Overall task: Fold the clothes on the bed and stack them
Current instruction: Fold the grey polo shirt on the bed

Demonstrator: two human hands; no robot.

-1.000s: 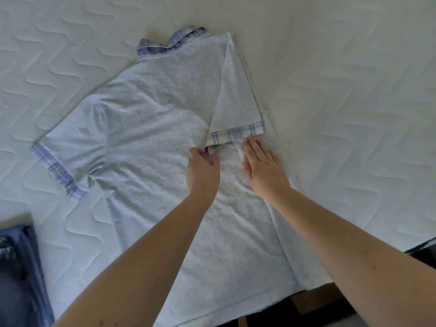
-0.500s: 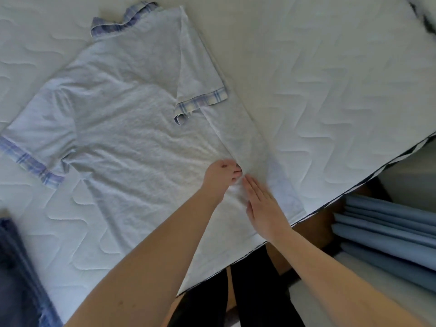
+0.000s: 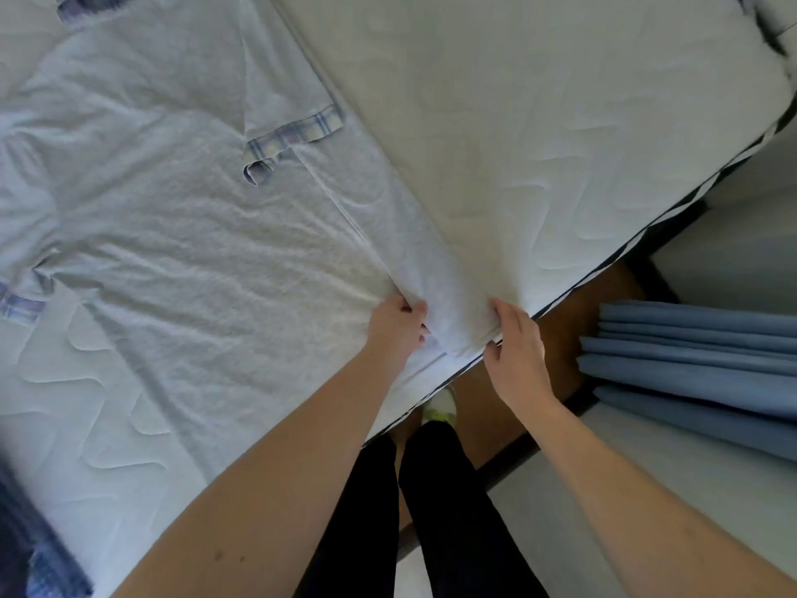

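A light grey polo shirt [image 3: 172,217] with blue plaid collar and sleeve cuffs lies flat on the white quilted bed [image 3: 560,123]. Its right side is folded inward, the plaid cuff [image 3: 293,138] lying on the body. My left hand [image 3: 399,323] grips the folded edge near the hem, fingers curled into the cloth. My right hand [image 3: 515,338] holds the hem corner at the bed's edge, thumb underneath and fingers over the fabric.
Dark blue jeans [image 3: 30,550] lie at the lower left corner of the bed. Blue curtain folds [image 3: 698,360] hang to the right beside the bed. My black-trousered legs [image 3: 431,511] and a light shoe [image 3: 440,407] stand on the floor by the wooden bed frame [image 3: 569,312].
Both hands slid down the folded side from the sleeve cuff to the hem at the bed's edge. My right hand went from lying flat to gripping the hem corner.
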